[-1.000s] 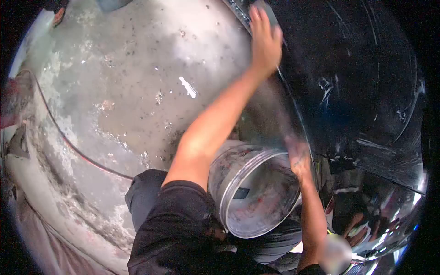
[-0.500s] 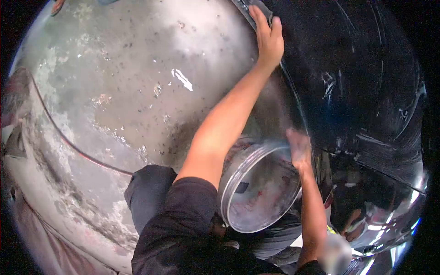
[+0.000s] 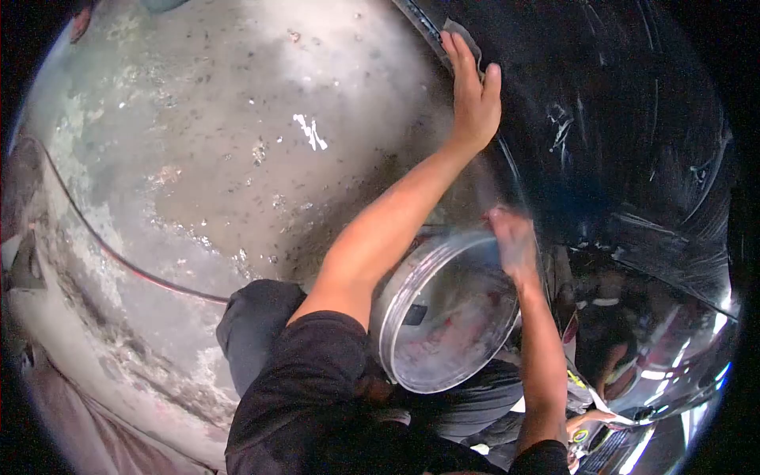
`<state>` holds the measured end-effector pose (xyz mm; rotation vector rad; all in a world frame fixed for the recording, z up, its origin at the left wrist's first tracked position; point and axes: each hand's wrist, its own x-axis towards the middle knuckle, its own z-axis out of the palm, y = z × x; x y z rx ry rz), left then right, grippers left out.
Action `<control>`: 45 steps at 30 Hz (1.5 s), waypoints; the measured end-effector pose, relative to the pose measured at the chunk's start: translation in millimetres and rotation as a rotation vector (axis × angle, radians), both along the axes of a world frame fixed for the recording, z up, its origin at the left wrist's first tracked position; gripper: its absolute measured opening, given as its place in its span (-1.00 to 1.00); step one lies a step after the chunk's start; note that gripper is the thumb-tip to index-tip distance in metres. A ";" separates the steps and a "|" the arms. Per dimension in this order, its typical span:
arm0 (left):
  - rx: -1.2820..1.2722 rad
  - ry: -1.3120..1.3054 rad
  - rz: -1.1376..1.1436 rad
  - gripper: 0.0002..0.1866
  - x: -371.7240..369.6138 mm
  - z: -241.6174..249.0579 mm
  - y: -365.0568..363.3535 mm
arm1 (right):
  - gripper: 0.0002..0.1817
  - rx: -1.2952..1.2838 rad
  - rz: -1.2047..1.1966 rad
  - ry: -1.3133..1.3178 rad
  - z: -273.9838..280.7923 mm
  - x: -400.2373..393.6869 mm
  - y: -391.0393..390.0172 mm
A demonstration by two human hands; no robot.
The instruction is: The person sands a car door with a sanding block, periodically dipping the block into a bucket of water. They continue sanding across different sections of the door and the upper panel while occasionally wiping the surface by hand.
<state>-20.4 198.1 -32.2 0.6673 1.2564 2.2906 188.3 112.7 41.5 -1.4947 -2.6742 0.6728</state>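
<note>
1. My left hand point(image 3: 477, 107), at the end of a long forward reach, meets the edge of a glossy black panel point(image 3: 602, 119). The elbow is bent, and the forearm slants up and to the right. The hand is wide, not gripped closed: fingers straight, thumb set apart, fingertips at a thin grey sheet point(image 3: 464, 39) lying along the panel's edge.

2. My right hand point(image 3: 514, 237), blurred, is much nearer my body, its forearm rising almost straight up the view. It is beside the panel's lower edge, by the rim of a round container point(image 3: 387, 336). I cannot tell how far its fingers are closed, whether it holds anything, or whether it touches the rim.

3. The container tilts with its mouth toward the camera, close to a dark-trousered knee point(image 3: 257, 328). A small dark rectangle point(image 3: 413, 315) shows within the mouth.

4. The black panel fills the right side of the view, streaked with pale marks. On the left, a thin hose point(image 3: 131, 267) curves across the wet, mottled grey floor point(image 3: 206, 142) and runs to the knee.
</note>
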 end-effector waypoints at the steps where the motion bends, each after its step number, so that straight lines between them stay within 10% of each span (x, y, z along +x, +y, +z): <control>1: 0.039 0.049 0.007 -0.15 15.3 -6.4 -3.3 | -0.38 0.010 0.005 0.012 -0.9 -0.1 1.4; 5: 0.092 0.124 0.074 -0.17 23.7 -13.0 8.5 | -0.42 0.093 -0.014 -0.050 24.5 -19.6 -11.8; 10: 0.064 0.061 0.272 -0.24 -133.3 -1.0 65.8 | -0.44 0.056 0.039 -0.063 8.4 -10.7 0.3; 17: 0.038 0.118 -0.003 -0.18 10.2 -13.1 7.2 | -0.40 0.024 0.054 -0.030 13.9 -11.1 -9.0; 25: -0.143 0.101 0.233 -0.22 -181.0 -25.2 86.0 | -0.41 0.034 0.049 -0.059 12.4 -16.5 -2.5; 32: -0.022 0.158 -0.050 -0.10 46.8 -6.8 -1.6 | -0.40 0.080 0.016 -0.109 4.7 -5.8 -4.6; 38: -0.033 0.148 0.117 -0.18 -96.6 1.9 36.0 | -0.40 0.018 0.005 -0.061 8.3 -8.6 -2.5; 45: -0.055 0.236 -0.020 -0.12 21.9 -1.5 -4.3 | -0.40 0.073 0.039 -0.029 11.6 -15.8 -4.7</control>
